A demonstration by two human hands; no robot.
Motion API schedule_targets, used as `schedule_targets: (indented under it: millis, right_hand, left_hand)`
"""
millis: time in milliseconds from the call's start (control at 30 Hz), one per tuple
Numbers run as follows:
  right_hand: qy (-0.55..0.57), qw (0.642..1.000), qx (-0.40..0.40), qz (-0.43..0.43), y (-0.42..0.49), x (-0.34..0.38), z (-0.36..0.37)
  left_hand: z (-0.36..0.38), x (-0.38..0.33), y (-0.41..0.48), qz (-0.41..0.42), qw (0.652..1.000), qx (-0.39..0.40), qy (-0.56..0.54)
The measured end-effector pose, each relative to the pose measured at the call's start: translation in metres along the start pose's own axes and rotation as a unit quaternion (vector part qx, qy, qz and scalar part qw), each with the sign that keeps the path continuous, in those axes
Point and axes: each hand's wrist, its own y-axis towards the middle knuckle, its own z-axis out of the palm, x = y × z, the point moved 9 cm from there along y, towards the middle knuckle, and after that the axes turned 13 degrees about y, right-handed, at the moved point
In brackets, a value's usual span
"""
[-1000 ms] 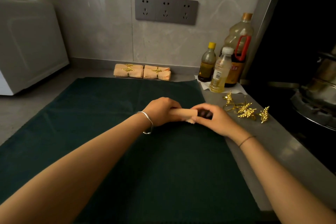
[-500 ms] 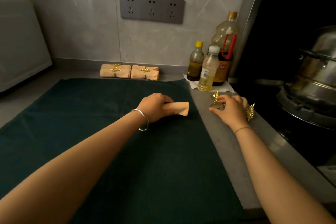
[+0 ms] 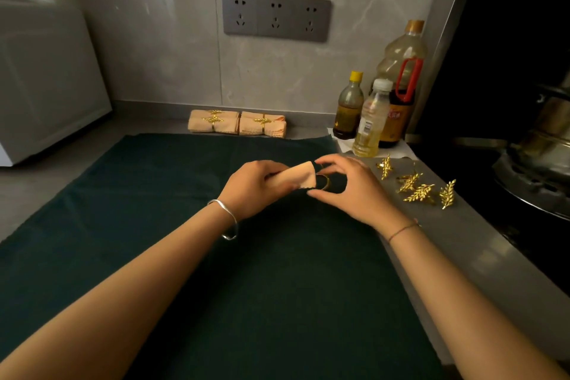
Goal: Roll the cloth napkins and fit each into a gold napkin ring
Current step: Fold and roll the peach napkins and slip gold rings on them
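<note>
**Napkin meets ring at the counter**

We see the L hand (image 3: 256,187) curled round a rolled peach napkin (image 3: 296,177). The roll's free end points right, and it is held over the green mat (image 3: 185,225) near the mat's far right corner. The R hand (image 3: 348,191) pinches a gold ring (image 3: 324,182) btw thumb and fingertips, w/ the other fingers arched above. The hoop sits just beside the napkin's end, and we can't tell whether the cloth has entered it. A silver bangle (image 3: 228,222) circles the L wrist.

On the bare counter (image 3: 462,241), along the mat's right edge, several spare rings (image 3: 416,188) w/ leaf sprigs lie in a loose cluster near the R hand. At the counter's back edge, against the wall, the done napkins (image 3: 237,122) lie side by side, touching, each w/ a ring round it. Three bottles (image 3: 370,120) stand close together at the back right corner, on white paper. A socket strip (image 3: 276,15) is on the tiles above. A white appliance (image 3: 46,80) stands at the counter's left edge, and a metal pot (image 3: 543,148) sits on the stove past the right edge.
</note>
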Motion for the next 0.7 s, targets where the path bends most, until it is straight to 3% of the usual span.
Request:
schedule_targets:
  millis: [333, 700]
  right_hand:
    - [0.278, 0.959, -0.05, 0.02, -0.009, -0.006, 0.008]
    - [0.26, 0.965, -0.005, -0.022, -0.013, 0.014, 0.014]
  left_hand:
    - [0.007, 0.0, -0.008, 0.027, 0.998, 0.038, -0.044]
    - [0.011, 0.005, -0.012, 0.023, 0.99, 0.117, -0.079]
